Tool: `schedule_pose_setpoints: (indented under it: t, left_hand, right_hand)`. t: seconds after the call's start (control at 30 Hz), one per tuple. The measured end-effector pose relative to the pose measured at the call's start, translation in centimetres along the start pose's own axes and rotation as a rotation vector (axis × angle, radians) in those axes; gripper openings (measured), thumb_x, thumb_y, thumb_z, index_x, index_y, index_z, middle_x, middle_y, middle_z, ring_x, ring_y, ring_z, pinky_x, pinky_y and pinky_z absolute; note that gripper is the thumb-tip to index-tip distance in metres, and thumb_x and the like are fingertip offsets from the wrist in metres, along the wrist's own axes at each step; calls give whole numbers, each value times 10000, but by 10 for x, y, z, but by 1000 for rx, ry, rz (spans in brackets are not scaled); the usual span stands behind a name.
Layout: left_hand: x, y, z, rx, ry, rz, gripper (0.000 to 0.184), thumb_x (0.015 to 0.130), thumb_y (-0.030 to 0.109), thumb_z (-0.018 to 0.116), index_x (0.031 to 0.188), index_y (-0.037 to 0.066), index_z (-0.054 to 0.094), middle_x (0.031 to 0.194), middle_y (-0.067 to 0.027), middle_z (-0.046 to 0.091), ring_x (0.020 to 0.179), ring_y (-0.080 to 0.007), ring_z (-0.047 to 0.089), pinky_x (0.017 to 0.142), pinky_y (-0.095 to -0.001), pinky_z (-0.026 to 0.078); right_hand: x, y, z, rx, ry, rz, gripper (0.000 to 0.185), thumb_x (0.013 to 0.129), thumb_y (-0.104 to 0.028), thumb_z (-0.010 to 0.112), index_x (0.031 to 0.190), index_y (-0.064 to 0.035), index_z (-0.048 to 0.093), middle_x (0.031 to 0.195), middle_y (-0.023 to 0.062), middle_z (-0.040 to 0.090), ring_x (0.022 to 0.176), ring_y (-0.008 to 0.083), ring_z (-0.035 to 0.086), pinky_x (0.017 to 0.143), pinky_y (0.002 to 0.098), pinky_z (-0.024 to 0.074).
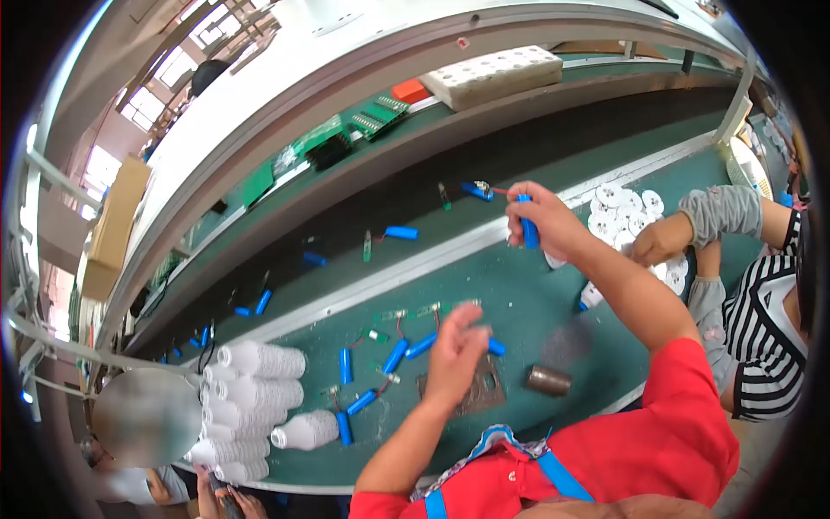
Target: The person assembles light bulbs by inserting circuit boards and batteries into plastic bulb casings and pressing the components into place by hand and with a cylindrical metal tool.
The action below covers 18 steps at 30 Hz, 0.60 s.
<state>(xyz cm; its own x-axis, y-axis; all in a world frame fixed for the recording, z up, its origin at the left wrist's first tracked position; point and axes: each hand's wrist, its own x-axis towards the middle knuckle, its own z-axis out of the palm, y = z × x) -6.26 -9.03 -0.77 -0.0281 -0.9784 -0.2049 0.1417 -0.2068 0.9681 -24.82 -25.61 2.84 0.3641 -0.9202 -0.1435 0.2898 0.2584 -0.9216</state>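
My right hand [540, 223] is closed round a blue cylindrical battery [529, 232], held over the near edge of the dark conveyor belt. Near its fingertips, a red wire leads to another blue battery [476, 191] on the belt. My left hand [458, 350] hovers above the green table with its fingers apart and nothing visible in them. Beside it lie blue batteries [395, 355] wired to small green circuit boards [429, 310]. Part of one blue battery [496, 347] shows just right of that hand. Under the left wrist is a flat brown plate with cut-outs [484, 391].
Stacked white cone-shaped housings [259, 389] stand at the left. A brown metal cylinder [548, 381] lies near the front edge. A co-worker's hand [664, 240] reaches into white round discs [618, 212] at the right. Above the belt, a shelf carries green circuit boards [378, 117] and a white foam block [493, 76].
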Motion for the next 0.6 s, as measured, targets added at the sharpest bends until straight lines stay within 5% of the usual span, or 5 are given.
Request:
schedule_pose_setpoints:
  t: [0.13, 0.33, 0.5, 0.6]
  left_hand:
    - [-10, 11, 11, -166, 167, 278, 490, 866, 97, 562, 1314, 51, 367, 1250, -104, 473, 1014, -144, 517, 823, -283, 455]
    - [-76, -13, -23, -315, -113, 117, 332, 884, 92, 544, 1205, 22, 496, 991, -37, 595, 808, -95, 562, 745, -238, 469]
    - [-133, -9, -55, -43, 72, 132, 243, 871, 114, 579, 1092, 12, 584, 839, 12, 597, 692, -41, 516, 614, -193, 435]
    - [-168, 1, -81, 251, 0, 79, 224, 818, 130, 643, 1014, 24, 619, 738, 31, 548, 580, -15, 429, 504, -195, 353]
  right_hand:
    - [-89, 20, 50, 258, -174, 186, 150, 881, -153, 521, 985, -83, 438, 752, 59, 494, 629, 152, 519, 553, 313, 481]
    - [-163, 66, 93, 393, -256, 259, 124, 899, -174, 504, 956, -86, 439, 793, 56, 503, 638, 152, 525, 551, 296, 477]
    - [-195, 80, 126, -48, -314, 211, 137, 890, -154, 516, 986, -72, 463, 733, 26, 517, 595, 107, 504, 542, 268, 452]
    - [-206, 86, 144, -419, -422, 54, 140, 881, -143, 533, 977, -46, 500, 687, 19, 536, 590, 100, 517, 548, 246, 438]
